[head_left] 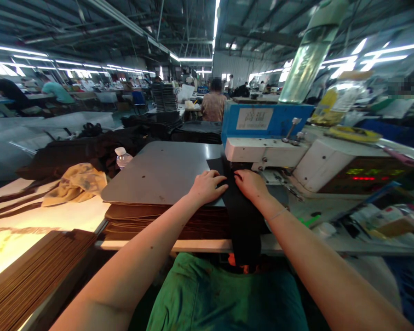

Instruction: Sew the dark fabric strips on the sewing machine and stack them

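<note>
A long black fabric strip (243, 220) runs from the sewing machine head (264, 154) toward me and hangs over the table's front edge. My left hand (207, 186) lies with its fingers stretched out, over a smooth grey plate (165, 168), its fingertips at the strip's left edge. Close to the machine's needle area, my right hand (251, 185) has its fingers closed on the strip's right edge; its fingertips are partly hidden. Beneath the grey plate sits a stack of brown, folded-looking layers (158, 223).
To the left are a small bottle (123, 158), a yellowish cloth (76, 185) and a stack of brown strips (37, 280). Dark fabric piles (72, 154) lie behind. On the right, a control panel (362, 174) glows. A person (214, 105) sits ahead.
</note>
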The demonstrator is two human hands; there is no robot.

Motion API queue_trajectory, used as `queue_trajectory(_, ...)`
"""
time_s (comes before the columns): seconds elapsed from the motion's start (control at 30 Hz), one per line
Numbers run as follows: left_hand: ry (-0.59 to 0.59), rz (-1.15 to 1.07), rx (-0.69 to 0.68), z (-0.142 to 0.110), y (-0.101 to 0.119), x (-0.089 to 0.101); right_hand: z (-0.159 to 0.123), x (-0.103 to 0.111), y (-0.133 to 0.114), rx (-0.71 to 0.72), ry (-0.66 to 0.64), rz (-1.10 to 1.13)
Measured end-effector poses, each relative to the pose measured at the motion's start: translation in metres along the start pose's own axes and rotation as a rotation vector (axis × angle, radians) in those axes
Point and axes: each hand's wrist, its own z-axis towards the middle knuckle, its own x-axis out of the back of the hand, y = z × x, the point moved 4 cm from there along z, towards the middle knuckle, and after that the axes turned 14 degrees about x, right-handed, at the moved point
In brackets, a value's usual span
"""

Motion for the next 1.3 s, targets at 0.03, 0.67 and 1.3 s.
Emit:
queue_trajectory(0.03,0.004,0.001,-0.001,0.0,-0.0001,-0.0002,0.0,-0.0002,0.0001,-0.003,0.003,0.0)
queue_trajectory(0.67,0.019,0.003,-0.009,-0.0011,0.0002,-0.0001,-0.0009,-0.0007,0.0002,-0.001,0.035,0.017)
queue_trajectory(1.3,0.003,0.004,0.004,-0.0015,0.0007,0.0004,-0.0008,-0.0012,0.0015,0.005,0.033,0.017)
